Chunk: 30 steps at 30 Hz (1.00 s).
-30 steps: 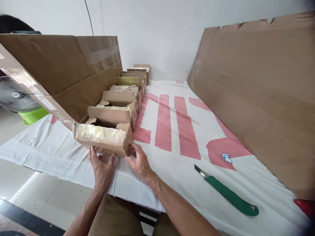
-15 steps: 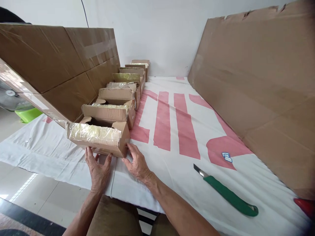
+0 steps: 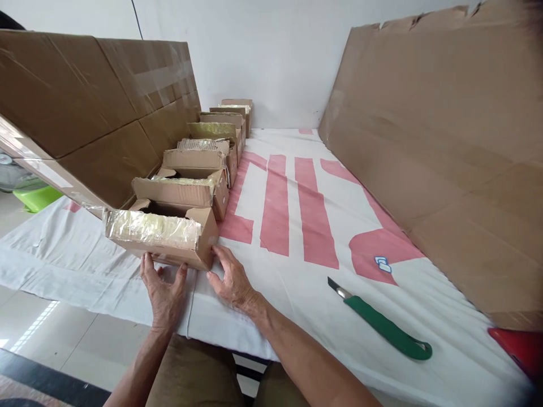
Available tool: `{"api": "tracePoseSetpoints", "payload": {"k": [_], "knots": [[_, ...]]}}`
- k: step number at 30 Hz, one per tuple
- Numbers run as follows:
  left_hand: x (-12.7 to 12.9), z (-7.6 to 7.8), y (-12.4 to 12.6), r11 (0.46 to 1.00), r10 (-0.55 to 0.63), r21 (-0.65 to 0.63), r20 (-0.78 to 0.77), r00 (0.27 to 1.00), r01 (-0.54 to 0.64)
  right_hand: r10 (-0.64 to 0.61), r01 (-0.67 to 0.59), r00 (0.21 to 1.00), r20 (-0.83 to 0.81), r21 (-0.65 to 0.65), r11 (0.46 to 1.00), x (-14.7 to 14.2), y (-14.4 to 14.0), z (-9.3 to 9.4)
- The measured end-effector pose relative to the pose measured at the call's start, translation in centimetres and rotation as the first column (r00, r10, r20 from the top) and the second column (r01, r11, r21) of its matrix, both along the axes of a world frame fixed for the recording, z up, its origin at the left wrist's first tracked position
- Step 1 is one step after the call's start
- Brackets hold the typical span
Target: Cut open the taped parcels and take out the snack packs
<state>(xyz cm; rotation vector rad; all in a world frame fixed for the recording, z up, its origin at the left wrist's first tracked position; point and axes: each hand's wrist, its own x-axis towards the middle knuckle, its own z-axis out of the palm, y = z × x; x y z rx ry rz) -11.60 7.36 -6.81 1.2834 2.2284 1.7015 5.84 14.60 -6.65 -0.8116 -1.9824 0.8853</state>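
Small open brown cardboard box with tape-wrapped flap [image 3: 159,240]: left hand [image 3: 163,294] and right hand [image 3: 231,281] flat, fingers apart, touching its 6 o'clock face; press evenly, keeping the row square

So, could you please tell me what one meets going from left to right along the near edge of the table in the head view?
Left hand → right hand → green-handled utility knife → red object, partly cut off at the frame's edge.
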Motion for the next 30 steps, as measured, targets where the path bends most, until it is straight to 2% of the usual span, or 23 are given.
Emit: {"api": "tracePoseSetpoints", "payload": {"k": [5,15,22,30], "knots": [[-0.1,-0.1,-0.3,0.999,0.039,0.007,0.01,0.999,-0.039,0.006,-0.006,1.0,0.029,0.016,1.0,-0.4,-0.3,-0.2],[-0.8,-0.6,-0.3,0.998,0.042,0.033,0.158,0.987,-0.048,0.081,-0.084,0.962,0.26,0.002,0.996,-0.5,-1.0,1.1],[-1.1,-1.1,-0.5,0.999,0.036,0.025,0.049,0.998,-0.038,0.077,-0.071,0.966,0.247,-0.034,0.997,-0.5,-0.8,1.1],[-1.0,-0.9,-0.4,0.998,0.052,0.023,0.021,0.998,-0.053,0.1,-0.08,0.981,0.168,-0.121,0.989,-0.3,-0.1,1.0]]}}
